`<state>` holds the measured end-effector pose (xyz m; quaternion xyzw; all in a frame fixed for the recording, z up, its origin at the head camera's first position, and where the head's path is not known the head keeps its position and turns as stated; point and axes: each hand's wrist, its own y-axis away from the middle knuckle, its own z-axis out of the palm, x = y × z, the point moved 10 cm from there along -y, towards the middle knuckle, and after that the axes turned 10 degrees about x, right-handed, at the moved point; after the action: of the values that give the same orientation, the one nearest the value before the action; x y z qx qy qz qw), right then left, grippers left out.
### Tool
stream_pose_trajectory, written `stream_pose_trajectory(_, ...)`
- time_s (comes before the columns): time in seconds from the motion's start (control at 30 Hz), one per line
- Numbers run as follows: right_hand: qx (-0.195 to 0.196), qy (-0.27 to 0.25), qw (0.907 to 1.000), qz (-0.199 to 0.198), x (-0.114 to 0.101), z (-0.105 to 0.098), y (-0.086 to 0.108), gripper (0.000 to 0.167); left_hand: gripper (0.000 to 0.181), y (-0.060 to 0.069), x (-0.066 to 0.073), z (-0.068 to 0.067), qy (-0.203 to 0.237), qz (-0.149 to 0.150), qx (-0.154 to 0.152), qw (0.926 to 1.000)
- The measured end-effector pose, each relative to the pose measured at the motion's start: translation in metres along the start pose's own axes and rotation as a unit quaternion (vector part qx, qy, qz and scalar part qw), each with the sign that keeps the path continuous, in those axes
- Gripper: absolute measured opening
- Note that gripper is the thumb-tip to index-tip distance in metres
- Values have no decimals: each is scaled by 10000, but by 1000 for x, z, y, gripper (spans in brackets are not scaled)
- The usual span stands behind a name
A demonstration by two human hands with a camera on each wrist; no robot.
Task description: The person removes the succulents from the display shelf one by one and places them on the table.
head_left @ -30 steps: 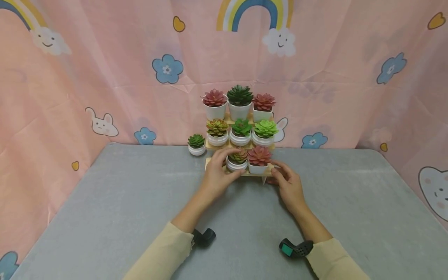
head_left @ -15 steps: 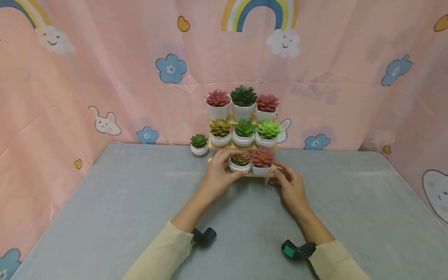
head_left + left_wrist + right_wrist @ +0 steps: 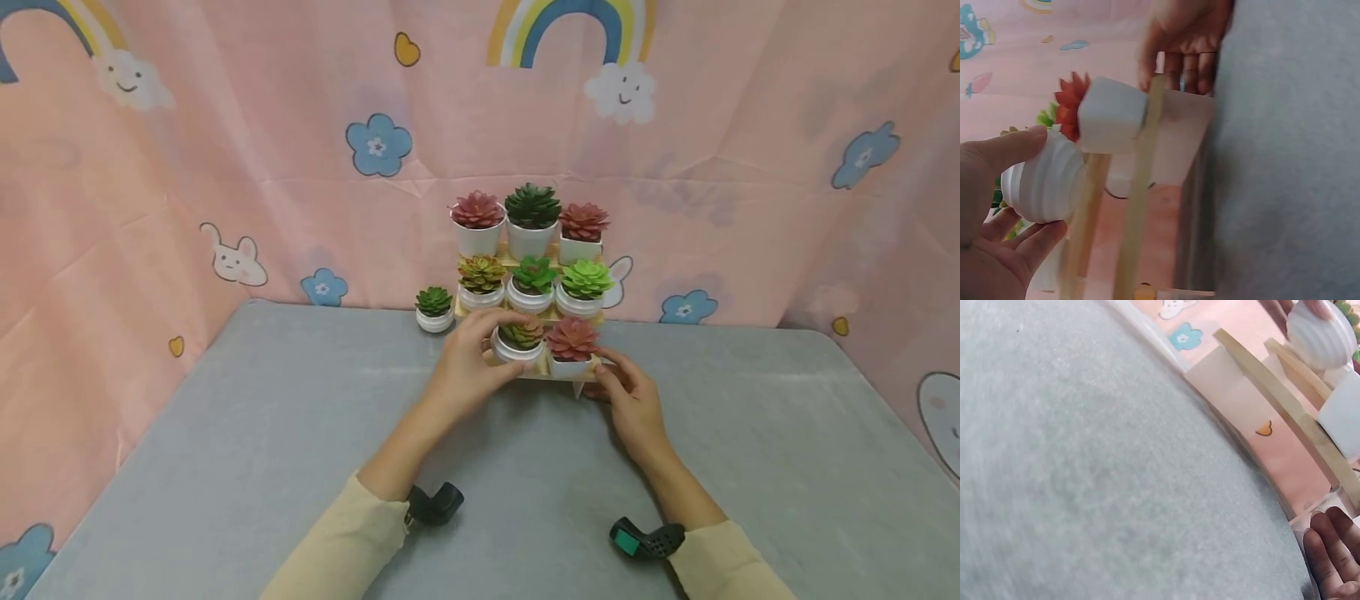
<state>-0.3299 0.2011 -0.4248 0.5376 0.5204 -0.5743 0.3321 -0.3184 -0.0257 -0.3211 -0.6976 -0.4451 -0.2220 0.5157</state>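
Note:
The left hand (image 3: 465, 371) grips a white ribbed round pot (image 3: 517, 352) holding a green-brown succulent. The left wrist view shows thumb and fingers around this pot (image 3: 1047, 175), tilted and slightly off the front board (image 3: 1138, 187) of a tiered wooden stand. Beside it on the lowest tier stands a square white pot (image 3: 569, 367) with a red succulent. At the stand's right end, the right hand (image 3: 636, 408) holds the board, thumb at its edge and fingers beneath; the right wrist view shows those fingers (image 3: 1329, 547) against the clear side support.
Three potted succulents stand on the middle tier (image 3: 545, 317) and three on the top tier (image 3: 554, 252). Left of the stand, a small green succulent in a white pot (image 3: 434, 319) sits on the grey table (image 3: 262, 433). A patterned pink cloth (image 3: 300, 142) hangs behind.
The head view has shifted, moving the scene slightly right in the picture. The left hand has raised the round pot a little, away from the red succulent. The right hand keeps its hold on the stand.

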Motion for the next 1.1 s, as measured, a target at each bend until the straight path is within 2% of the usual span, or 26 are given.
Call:
stream_pose_trajectory(0.17,12,37,10000,7,1,0,0,36,52,-4,10,-11,54,60,148,9999)
stream_pose_trajectory(0.3,8,56,10000,9,2,0,0,36,51,-7,15,-28,194,52,393,9990)
stream_pose_trajectory(0.47,22,56,10000,-25,1,0,-1,36,49,-13,12,-53,325,-40,849,9959)
stream_pose_trajectory(0.63,46,60,10000,-50,0,-1,-1,35,50,-17,7,-74,476,-7,1276,9907)
stream_pose_trajectory(0.9,29,69,10000,-21,0,-1,0,35,51,-23,-21,-106,425,-297,1958,9793)
stream_pose_trajectory(1.0,17,61,10000,-20,0,0,0,36,51,-25,-36,-114,524,-425,2161,9740)
stream_pose_trajectory(1.1,26,36,10000,-23,-1,0,0,36,50,-24,-56,-120,445,-581,2330,9697)
